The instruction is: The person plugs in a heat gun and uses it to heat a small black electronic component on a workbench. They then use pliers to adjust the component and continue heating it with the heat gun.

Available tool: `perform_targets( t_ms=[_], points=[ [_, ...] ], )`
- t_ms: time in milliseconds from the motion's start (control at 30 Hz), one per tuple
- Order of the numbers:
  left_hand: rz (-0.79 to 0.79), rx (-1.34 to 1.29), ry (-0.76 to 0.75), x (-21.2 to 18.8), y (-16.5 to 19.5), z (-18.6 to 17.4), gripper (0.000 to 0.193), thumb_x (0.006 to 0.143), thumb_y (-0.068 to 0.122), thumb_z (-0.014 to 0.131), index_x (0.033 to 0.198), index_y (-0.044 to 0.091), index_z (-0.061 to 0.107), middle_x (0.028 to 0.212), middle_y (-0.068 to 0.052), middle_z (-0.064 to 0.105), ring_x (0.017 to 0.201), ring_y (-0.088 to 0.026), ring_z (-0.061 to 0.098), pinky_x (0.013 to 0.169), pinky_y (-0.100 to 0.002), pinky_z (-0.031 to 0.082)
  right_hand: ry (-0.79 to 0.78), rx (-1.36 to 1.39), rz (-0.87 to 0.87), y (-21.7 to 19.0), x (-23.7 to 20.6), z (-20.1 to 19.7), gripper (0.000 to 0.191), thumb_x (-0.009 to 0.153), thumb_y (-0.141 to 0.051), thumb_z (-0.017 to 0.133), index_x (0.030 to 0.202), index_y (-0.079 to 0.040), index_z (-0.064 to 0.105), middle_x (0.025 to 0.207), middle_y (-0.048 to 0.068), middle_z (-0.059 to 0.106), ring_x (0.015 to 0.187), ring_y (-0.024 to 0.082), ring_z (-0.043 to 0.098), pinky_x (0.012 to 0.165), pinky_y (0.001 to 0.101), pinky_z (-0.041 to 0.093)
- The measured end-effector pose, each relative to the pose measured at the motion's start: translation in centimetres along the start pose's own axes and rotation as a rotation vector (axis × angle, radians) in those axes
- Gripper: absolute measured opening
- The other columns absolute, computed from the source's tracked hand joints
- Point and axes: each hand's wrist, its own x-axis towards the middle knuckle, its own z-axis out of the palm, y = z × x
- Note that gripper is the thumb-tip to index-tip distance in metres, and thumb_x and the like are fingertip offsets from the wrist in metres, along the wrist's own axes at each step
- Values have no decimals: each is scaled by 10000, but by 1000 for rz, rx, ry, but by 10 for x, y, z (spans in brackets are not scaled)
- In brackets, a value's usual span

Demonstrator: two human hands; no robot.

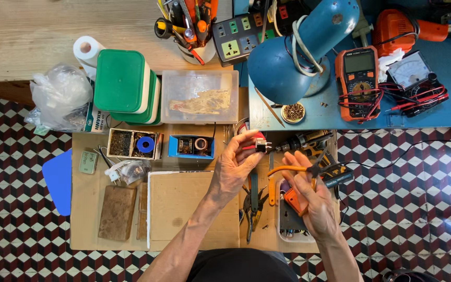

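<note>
My left hand [236, 164] is raised over the low wooden work table [87, 209] and pinches a small black and red switch part [259, 144] between thumb and fingers. My right hand [311, 196] grips orange-handled pliers [296, 169] whose dark jaws point right, just below the switch part. The two hands are close together, a few centimetres apart. Beneath them lie more hand tools [253, 206] and a white tray [288, 237] with an orange item inside.
A blue desk lamp [298, 49], an orange multimeter [358, 78], an analogue meter [411, 70] and a power strip [241, 34] sit at the back. Green-lidded tubs [123, 83], a clear box [200, 96], small parts boxes [134, 144], a wooden block [117, 211] and a cordless drill [304, 142] surround the hands.
</note>
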Motion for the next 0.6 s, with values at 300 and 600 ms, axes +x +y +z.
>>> perform_targets(
  t_ms=[300, 600],
  points=[
    [-168, -205, -53, 15, 0, -2, 433, 1003, 100, 648, 1424, 45, 562, 1284, -57, 656, 1200, -144, 621, 1104, -319, 511, 146, -671, 317, -15, 18, 1, 336, 1111, -292, 494, 1384, -125, 599, 1068, 159, 726, 956, 306, 709, 931, 422, 560],
    [-46, -63, -131, 9, -12, -5, 389, 1000, 55, 675, 1380, 54, 593, 1330, -44, 645, 1272, -137, 603, 1170, -310, 456, 129, -1081, -339, -1, 18, 2, 430, 1000, -129, 548, 1428, -84, 549, 1095, 148, 661, 1021, 311, 655, 883, 402, 508]
  ],
)
